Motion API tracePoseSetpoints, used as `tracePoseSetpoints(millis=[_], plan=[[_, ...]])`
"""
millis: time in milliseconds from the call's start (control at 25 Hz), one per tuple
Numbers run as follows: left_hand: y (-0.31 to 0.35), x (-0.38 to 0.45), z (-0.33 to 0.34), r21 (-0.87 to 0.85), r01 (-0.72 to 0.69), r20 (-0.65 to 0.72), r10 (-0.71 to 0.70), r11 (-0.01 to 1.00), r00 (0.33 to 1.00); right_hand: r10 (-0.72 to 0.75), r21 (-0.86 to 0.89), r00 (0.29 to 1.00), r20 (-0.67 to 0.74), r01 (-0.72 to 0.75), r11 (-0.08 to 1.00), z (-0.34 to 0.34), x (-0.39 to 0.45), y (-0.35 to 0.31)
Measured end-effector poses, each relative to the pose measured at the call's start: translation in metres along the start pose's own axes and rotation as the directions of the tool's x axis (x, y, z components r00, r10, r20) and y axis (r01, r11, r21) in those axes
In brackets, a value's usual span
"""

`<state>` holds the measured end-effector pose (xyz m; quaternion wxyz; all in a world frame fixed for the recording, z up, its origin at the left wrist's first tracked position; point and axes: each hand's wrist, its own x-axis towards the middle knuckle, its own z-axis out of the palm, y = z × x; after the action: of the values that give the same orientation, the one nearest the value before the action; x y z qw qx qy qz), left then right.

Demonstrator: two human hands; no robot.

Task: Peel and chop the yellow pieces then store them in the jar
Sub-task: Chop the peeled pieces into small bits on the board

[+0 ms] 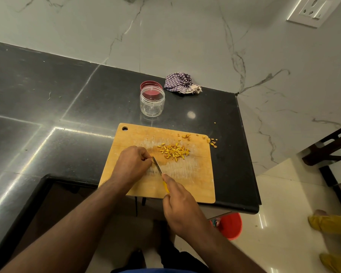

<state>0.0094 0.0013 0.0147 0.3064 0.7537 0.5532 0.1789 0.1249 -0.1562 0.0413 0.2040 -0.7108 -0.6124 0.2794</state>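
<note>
A person's right hand (182, 209) is gripping a yellow-handled knife (159, 171), its fingers curled round the handle, the blade lying across a wooden cutting board (197, 182) on the black tabletop (47, 107). The left hand (131, 164) is resting on the board, fingers curled at the blade's tip; whether they are pinching anything cannot be told. Chopped yellow pieces (174, 151) are lying heaped mid-board. An open clear jar (152, 102) is standing beyond the board, its red lid (149, 84) just behind.

Scored wooden board (195, 174) on glossy black stone counter (67, 115) (clear plastic jar (152, 103), checked cloth (180, 83)).
</note>
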Motion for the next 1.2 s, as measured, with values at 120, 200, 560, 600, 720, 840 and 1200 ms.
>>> tracePoseSetpoints(millis=[120, 200, 560, 600, 720, 840, 1200], plan=[[0.000, 0.001, -0.001, -0.001, 0.008, 0.005, -0.008, 1.000, 1.000, 0.006, -0.028, 1.000, 0.027, -0.006, 1.000, 0.003, 0.007, 0.002], [0.001, 0.002, -0.001, -0.011, 0.017, 0.014, -0.017, 1.000, 1.000, 0.010, -0.028, 0.999, 0.045, -0.008, 1.000, 0.003, 0.009, 0.003], [0.001, 0.002, 0.000, -0.005, 0.025, 0.006, -0.025, 1.000, 1.000, 0.049, 0.057, 0.998, 0.043, -0.052, 0.997, -0.004, -0.019, 0.010], [0.002, 0.001, 0.000, -0.001, 0.023, 0.006, -0.023, 1.000, 1.000, 0.052, 0.072, 0.998, 0.030, -0.054, 0.996, -0.005, -0.018, 0.010], [0.003, -0.001, -0.003, 0.002, 0.018, 0.014, -0.019, 1.000, 1.000, 0.039, 0.059, 0.999, 0.004, -0.039, 0.997, -0.008, -0.009, 0.007], [0.003, -0.003, -0.006, -0.010, 0.029, 0.029, -0.028, 1.000, 0.999, 0.031, 0.069, 1.000, 0.001, -0.031, 0.997, -0.007, -0.002, 0.004], [0.004, 0.000, -0.008, -0.065, 0.064, 0.027, -0.062, 0.996, 0.998, -0.001, 0.001, 1.000, 0.010, 0.001, 1.000, 0.004, 0.005, 0.005]])
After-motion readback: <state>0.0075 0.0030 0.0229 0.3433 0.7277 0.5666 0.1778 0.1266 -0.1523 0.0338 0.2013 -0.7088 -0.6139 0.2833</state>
